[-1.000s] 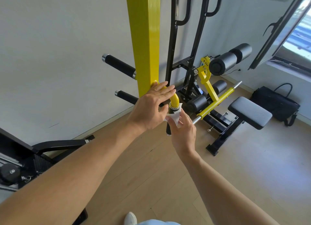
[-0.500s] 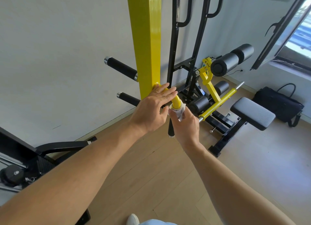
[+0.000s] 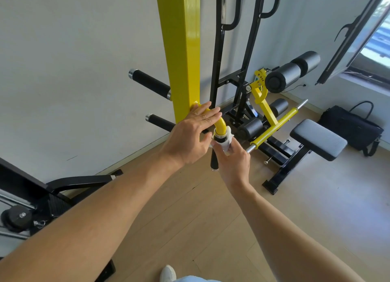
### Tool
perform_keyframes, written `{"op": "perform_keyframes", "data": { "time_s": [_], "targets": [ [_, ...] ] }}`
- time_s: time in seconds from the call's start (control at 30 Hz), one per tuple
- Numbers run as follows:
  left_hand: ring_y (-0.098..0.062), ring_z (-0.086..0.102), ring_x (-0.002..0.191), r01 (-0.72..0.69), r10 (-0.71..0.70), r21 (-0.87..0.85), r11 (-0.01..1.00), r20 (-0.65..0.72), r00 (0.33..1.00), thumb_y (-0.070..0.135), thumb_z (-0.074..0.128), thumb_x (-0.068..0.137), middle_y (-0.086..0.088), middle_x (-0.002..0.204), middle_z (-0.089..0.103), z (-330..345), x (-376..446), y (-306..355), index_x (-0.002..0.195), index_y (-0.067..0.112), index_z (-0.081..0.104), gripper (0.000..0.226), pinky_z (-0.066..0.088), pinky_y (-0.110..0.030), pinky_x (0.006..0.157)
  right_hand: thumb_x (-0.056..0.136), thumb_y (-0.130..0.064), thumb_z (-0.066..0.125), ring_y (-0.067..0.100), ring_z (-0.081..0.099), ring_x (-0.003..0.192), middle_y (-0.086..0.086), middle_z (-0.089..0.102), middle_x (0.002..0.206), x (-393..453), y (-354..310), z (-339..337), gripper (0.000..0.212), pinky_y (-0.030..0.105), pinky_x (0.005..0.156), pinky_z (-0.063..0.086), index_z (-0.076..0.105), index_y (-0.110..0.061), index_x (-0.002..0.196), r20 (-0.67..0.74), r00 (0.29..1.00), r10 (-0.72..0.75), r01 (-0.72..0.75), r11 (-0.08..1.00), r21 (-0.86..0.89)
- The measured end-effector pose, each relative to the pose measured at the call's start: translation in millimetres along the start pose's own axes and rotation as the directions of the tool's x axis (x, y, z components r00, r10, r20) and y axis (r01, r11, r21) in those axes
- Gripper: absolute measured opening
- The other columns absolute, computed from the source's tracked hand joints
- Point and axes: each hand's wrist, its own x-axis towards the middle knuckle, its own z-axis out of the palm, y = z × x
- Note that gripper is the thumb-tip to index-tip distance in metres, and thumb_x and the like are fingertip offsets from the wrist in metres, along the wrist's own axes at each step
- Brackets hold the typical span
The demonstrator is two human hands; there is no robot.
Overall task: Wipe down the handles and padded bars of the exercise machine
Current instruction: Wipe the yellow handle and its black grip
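- The black handle (image 3: 214, 161) hangs down from the curved yellow tube (image 3: 220, 125) at the foot of the yellow post (image 3: 181, 49), in the middle of the scene.
- A white wipe (image 3: 226, 140) is wrapped round the top of that handle, just under the tube's end; the right hand (image 3: 234, 163) pinches it there, fingers curled round wipe and grip.
- The left hand (image 3: 190, 138) rests on the tube's bend with fingers straight and close together, seemingly steadying it.
- Judged from this, wiping is in hand on this one handle; its lower part shows bare below the wipe.
- Probably still to do: the two black grips (image 3: 150, 84) to the left of the post, the foam rollers (image 3: 291, 71) far right, and the padded seat (image 3: 317, 139).
- Whether any of these is already clean cannot be told.
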Motion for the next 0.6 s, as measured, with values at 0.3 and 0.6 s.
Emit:
{"op": "perform_keyframes", "data": {
  "time_s": [0.3, 0.6],
  "targets": [
    [-0.020, 0.036, 0.149, 0.017, -0.017, -0.010, 1.000, 0.027, 1.000, 0.009, 0.069, 0.091, -0.004, 0.150, 0.053, -4.5, 5.6, 3.5, 0.144, 0.009, 0.053, 0.056, 0.026, -0.044, 0.124, 0.084, -0.041, 0.074, 0.025, 0.065, 0.070, -0.001, 0.068, 0.075, -2.7, 18.7, 3.9, 0.024, 0.040, 0.060, 0.054, 0.065, -0.020, 0.092, 0.106, 0.986, 0.132, -0.125, 0.989, -0.075],
    [-0.020, 0.036, 0.149, 0.024, -0.024, -0.001, 1.000, 0.040, 0.999, 0.010, 0.069, 0.091, -0.003, 0.150, 0.052, -5.2, 5.5, 3.0, 0.145, 0.010, 0.053, 0.056, 0.026, -0.043, 0.124, 0.084, -0.031, 0.076, 0.026, 0.066, 0.081, 0.002, 0.069, 0.085, -14.3, 44.0, 9.8, 0.020, 0.040, 0.068, 0.057, 0.068, -0.019, 0.097, 0.286, 0.905, 0.314, -0.251, 0.939, -0.237]
  ]
}}
